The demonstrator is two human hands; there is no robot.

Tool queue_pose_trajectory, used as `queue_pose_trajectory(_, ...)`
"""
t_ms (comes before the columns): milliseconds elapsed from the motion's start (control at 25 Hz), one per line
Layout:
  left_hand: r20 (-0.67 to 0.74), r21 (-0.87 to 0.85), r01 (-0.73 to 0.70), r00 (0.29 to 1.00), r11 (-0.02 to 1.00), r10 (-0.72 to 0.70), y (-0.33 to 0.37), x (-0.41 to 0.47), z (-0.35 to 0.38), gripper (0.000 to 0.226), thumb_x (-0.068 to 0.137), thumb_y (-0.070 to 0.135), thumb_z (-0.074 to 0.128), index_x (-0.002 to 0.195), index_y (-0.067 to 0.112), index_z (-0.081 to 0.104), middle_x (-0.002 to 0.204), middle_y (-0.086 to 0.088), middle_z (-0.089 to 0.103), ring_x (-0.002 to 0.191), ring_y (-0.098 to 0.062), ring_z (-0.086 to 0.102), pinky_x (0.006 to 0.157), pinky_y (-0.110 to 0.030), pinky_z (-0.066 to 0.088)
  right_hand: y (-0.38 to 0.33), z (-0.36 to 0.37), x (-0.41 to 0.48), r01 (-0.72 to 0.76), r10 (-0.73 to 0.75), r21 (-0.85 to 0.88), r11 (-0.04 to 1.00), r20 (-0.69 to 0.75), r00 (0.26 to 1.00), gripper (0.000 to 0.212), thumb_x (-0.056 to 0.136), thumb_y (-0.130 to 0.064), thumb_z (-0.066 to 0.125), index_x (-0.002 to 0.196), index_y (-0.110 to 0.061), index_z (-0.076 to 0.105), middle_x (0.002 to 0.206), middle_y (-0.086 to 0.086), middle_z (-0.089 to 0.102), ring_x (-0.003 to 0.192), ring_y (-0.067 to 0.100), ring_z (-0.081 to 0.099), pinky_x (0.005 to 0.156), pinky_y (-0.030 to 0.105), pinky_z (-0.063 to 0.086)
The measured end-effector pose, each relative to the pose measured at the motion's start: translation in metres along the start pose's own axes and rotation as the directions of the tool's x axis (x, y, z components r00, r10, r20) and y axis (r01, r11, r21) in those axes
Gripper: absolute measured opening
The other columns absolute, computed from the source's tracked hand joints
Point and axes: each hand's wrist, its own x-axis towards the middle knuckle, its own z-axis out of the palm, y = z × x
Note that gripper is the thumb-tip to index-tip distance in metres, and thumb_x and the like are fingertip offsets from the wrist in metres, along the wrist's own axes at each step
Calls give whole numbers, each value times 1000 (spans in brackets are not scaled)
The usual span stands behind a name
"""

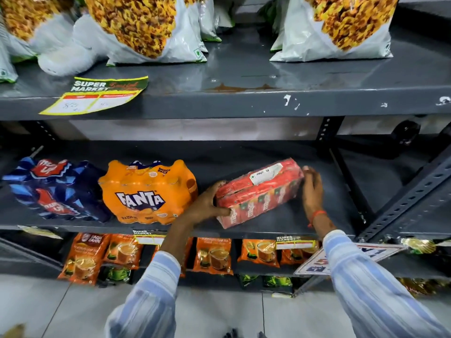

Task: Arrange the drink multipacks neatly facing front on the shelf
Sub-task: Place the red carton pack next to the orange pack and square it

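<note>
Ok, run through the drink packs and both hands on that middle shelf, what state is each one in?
Blue multipack: standing, slightly angled.
Fanta multipack: standing, label facing front.
Red carton multipack: skewed, not yet squared to the front.
Left hand: grip on the red pack's left end.
Right hand: pressed against its right end.

Even overhead light; glare on upper shelf; edges warped, blurred.

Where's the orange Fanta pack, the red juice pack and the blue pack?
Fanta pack (141,198): head view, on its front logo.
Red juice pack (258,193): head view, on its top face.
Blue pack (56,189): head view, on its front wrap.
</note>
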Motion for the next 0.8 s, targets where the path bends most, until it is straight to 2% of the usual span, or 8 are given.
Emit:
queue_pose_trajectory(80, -102, 20, -4, 995, 1000, 6, -4, -8, 0, 78, 81, 7, 68, 143, 9, 21, 140, -7, 40, 129, -21, 39, 107, -35, 36, 0, -2, -6, -47, 36, 109, 993, 101, 994, 30, 90, -48, 43, 90, -25, 63, 96, -7, 66, 89, 6, 59, 76, 14, 47)
queue_pose_trajectory(160, -349, -34, 2, 937, 999, -14, -11, -19, 24, 60, 82, 7, 66, 135, 5, 37, 131, -8, 54, 120, -24, 51, 102, -42, 44, 7, 1, -18, -48, 30, 157, 986, 112, 993, 32, 92, -47, 40, 100, -26, 62, 106, -5, 64, 96, 5, 57, 84, 21, 45)
queue_pose_trajectory(280, -609, -102, 26, 788, 994, -83, -19, -31, 56, 29, 86, 7, 61, 115, 5, 59, 113, -12, 69, 103, -27, 64, 84, -38, 53, 9, 11, -46, -15, 34, 176, 984, -107, 994, 30, 92, -44, 41, 100, -25, 63, 103, -4, 64, 97, 9, 56, 83, 21, 43)
queue_pose_trajectory(360, -724, -102, 46, 682, 994, -106, -22, -32, 59, 19, 86, 7, 61, 105, 3, 63, 105, -15, 71, 94, -30, 66, 74, -31, 48, 12, 18, -68, 10, 15, 118, 993, -202, 979, 33, 91, -46, 44, 105, -23, 64, 104, -2, 66, 97, 11, 57, 82, 23, 43)
queue_pose_trajectory(440, -773, -111, 83, 619, 990, -139, -24, -34, 56, 16, 87, 8, 61, 100, 0, 63, 102, -19, 71, 90, -35, 66, 72, -30, 46, 16, 19, -87, 26, -8, 91, 995, -189, 982, 40, 90, -51, 45, 115, -24, 61, 107, -4, 66, 98, 10, 59, 82, 21, 44)
queue_pose_trajectory(600, -804, -48, 167, 579, 985, -138, -28, -43, 48, 17, 85, 10, 63, 95, -3, 66, 94, -22, 73, 80, -37, 67, 64, -29, 42, 17, 21, -97, -15, 39, 156, 988, -153, 987, 41, 90, -49, 48, 118, -23, 62, 109, -3, 67, 95, 4, 61, 79, 17, 45)
queue_pose_trajectory(680, -801, 45, 189, 594, 981, -78, -31, -46, 41, 16, 86, 12, 62, 92, -1, 68, 88, -21, 73, 73, -34, 66, 60, -28, 40, 15, 22, -98, -17, 47, 179, 984, -166, 985, 38, 89, -46, 50, 116, -22, 63, 108, -2, 67, 92, -3, 60, 74, 9, 45)
queue_pose_trajectory(800, -771, 82, 184, 634, 979, -55, -34, -46, 34, 17, 88, 14, 60, 94, 0, 69, 90, -20, 73, 76, -32, 66, 61, -30, 42, 19, 21, -99, 1, 39, 223, 975, -175, 984, 35, 90, -39, 52, 118, -19, 62, 112, 0, 66, 100, 7, 61, 77, 13, 47)
